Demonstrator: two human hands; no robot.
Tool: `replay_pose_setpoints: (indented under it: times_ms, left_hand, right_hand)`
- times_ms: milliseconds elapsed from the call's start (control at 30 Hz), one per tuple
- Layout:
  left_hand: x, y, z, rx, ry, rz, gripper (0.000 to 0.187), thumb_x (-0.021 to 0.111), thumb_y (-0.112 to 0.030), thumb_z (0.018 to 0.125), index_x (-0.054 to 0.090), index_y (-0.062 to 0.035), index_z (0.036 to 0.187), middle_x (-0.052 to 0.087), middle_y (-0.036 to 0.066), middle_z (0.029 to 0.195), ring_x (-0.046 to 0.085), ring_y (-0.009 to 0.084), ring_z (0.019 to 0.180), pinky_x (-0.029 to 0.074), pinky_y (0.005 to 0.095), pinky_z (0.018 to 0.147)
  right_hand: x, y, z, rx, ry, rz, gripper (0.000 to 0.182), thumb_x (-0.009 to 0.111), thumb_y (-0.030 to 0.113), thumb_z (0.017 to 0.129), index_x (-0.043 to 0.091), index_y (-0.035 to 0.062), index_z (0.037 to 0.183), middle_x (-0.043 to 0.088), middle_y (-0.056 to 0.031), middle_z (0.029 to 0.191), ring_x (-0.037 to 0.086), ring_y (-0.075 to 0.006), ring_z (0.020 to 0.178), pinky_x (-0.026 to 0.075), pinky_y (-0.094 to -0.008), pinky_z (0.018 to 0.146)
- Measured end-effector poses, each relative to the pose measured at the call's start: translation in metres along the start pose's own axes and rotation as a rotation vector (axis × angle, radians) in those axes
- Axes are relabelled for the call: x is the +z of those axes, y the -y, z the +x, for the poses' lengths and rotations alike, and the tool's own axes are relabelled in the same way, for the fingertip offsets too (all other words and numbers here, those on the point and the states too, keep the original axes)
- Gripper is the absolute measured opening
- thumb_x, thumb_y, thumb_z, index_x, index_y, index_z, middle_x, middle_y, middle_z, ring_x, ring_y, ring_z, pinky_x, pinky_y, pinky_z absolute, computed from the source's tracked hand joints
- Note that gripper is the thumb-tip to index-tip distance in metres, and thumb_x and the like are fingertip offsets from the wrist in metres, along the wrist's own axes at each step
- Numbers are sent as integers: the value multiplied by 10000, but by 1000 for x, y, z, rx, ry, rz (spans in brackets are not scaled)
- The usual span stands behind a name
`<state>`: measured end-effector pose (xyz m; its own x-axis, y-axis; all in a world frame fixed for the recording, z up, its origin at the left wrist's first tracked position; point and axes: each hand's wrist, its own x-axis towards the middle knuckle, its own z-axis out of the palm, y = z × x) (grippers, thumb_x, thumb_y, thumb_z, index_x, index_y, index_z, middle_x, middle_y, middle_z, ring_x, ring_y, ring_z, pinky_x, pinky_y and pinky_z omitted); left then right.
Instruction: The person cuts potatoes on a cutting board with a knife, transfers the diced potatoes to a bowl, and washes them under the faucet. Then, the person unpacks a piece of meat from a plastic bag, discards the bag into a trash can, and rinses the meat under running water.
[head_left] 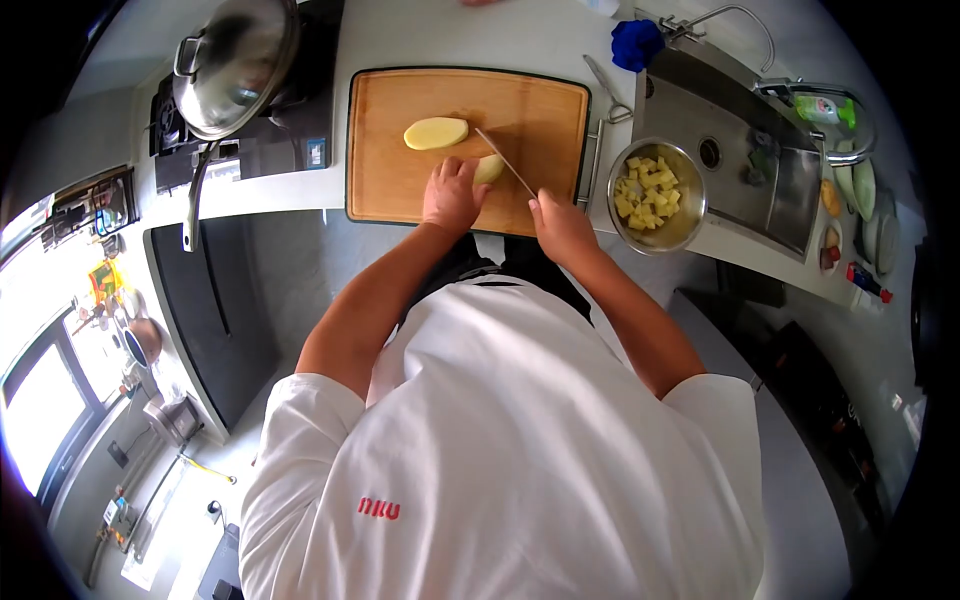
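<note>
My left hand (455, 194) is closed on a piece of peeled potato (488, 170), pressing it to the wooden cutting board (385, 105). The handle of a knife (507, 163) is in my right hand (565, 228), fingers wrapped round it. Its blade points up and to the left, close beside the right end of the held potato; whether it touches cannot be seen. Another peeled potato piece (436, 133) lies farther back on the board, its flat pale face up. A metal bowl (698, 215) right of the board contains several potato cubes (650, 190).
Right of the bowl is a metal sink (735, 125) with a faucet (850, 155). A metal utensil (619, 110) and a blue cloth (637, 45) are near the sink's left side. At left, a lidded pan (238, 75) sits on the stove, its handle jutting past the counter edge.
</note>
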<state>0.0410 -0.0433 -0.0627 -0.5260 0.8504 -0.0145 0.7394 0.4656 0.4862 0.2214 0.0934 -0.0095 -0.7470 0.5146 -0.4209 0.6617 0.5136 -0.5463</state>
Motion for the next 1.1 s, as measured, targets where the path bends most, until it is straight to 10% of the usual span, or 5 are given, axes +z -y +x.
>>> replay_pose_setpoints:
  times_ms: [200,400,1100]
  left_hand:
    - [-6,0,3,-22,85,12,503,805,-257,866,630,-89,1307,626,141,1199,602,362,1140,509,461,973]
    - [-24,6,19,522,174,161,337,629,-133,942,659,-97,1275,589,85,1320,601,316,1177,521,452,989]
    - [-33,10,24,567,208,115,338,609,-113,893,664,-73,1224,581,78,1218,603,284,1141,560,407,935]
  right_hand:
    - [-6,-2,-5,11,-39,-29,287,451,293,1101,558,38,1026,693,-238,956,682,-463,884,525,-571,760]
    - [-12,15,-22,-52,-37,-102,216,471,232,1074,581,46,1080,701,-224,957,704,-444,853,552,-553,749]
    - [6,11,-33,26,-3,-36,215,475,230,1077,548,32,1033,710,-222,923,703,-445,829,543,-566,715]
